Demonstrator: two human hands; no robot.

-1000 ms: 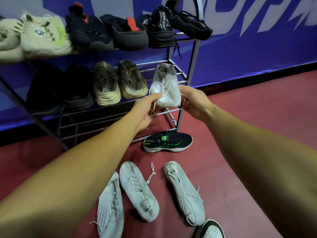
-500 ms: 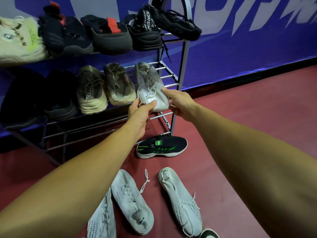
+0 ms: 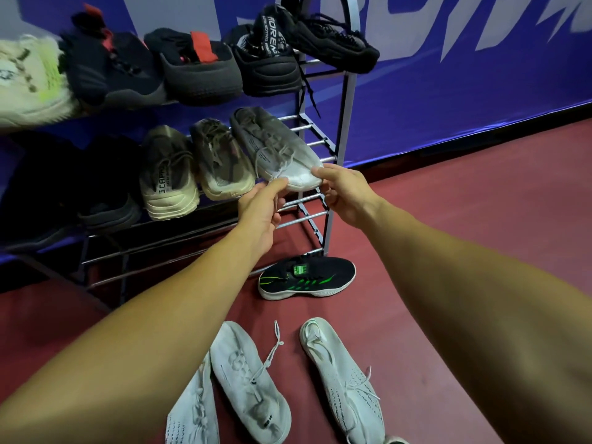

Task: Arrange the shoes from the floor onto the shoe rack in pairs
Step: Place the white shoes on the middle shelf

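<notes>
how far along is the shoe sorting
Done: dark shoes line the rack's top shelf, tan shoes sit on the middle one. In hand: the left hand and right hand hold a white shoe at that shelf's right end. Left: three white shoes and a black-green shoe on the floor.

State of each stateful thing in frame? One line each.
white shoe: on middle shelf, toe outward, gripped by both hands.
left hand: pinches the shoe's toe.
right hand: pinches the shoe's toe.
black-green shoe: upright on floor, unracked.
loose white shoes: three on floor, unracked.
</notes>
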